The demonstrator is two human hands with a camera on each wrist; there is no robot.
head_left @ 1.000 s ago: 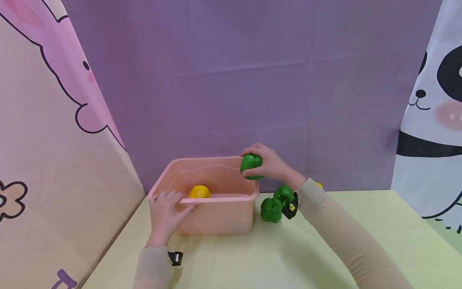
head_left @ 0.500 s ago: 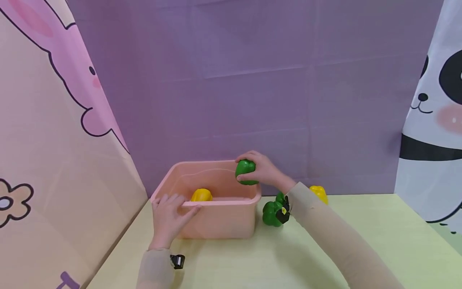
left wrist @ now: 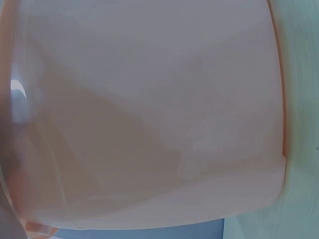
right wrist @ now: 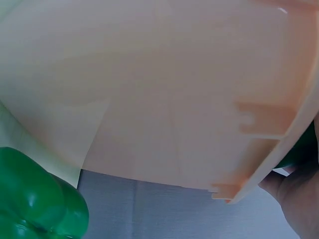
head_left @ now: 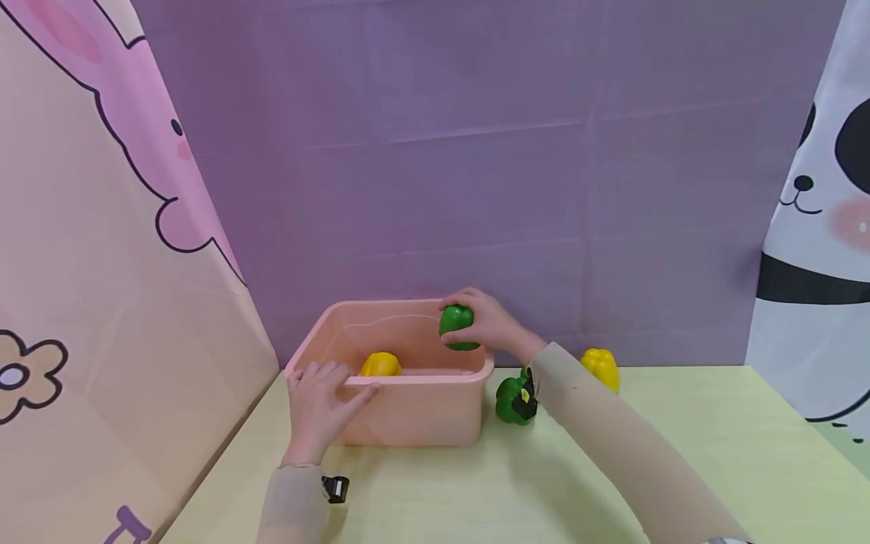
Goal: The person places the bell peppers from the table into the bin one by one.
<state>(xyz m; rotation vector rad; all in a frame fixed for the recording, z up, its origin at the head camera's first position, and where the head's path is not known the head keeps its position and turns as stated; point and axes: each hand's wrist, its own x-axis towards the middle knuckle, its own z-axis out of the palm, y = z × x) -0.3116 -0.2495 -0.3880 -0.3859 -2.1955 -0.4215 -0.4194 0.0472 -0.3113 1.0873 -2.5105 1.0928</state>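
Observation:
My right hand [head_left: 485,325] holds a green bell pepper [head_left: 456,327] between thumb and fingers, above the right end of a pink plastic bin [head_left: 408,412]. My left hand [head_left: 319,400] grips the bin's rim at its near left corner, fingers over the edge and thumb along the front. Inside the bin lies a yellow bell pepper [head_left: 381,364], partly hidden by the front wall. In the right wrist view, my right hand [right wrist: 299,199] and a dark green sliver of the held pepper [right wrist: 301,149] show beyond the rim. The left wrist view is filled mostly by the bin's outer wall [left wrist: 164,114].
To the bin's right, a green bell pepper [head_left: 511,400] sits on the pale table [head_left: 421,491], partly behind the wrist camera; another bit of green shows behind it. A yellow bell pepper [head_left: 601,369] stands farther right, near the purple backdrop [head_left: 476,151].
My right hand has moved left and slightly down with the green bell pepper, over the bin. The yellow pepper on the table has come into view past the sleeve. My left hand keeps its place.

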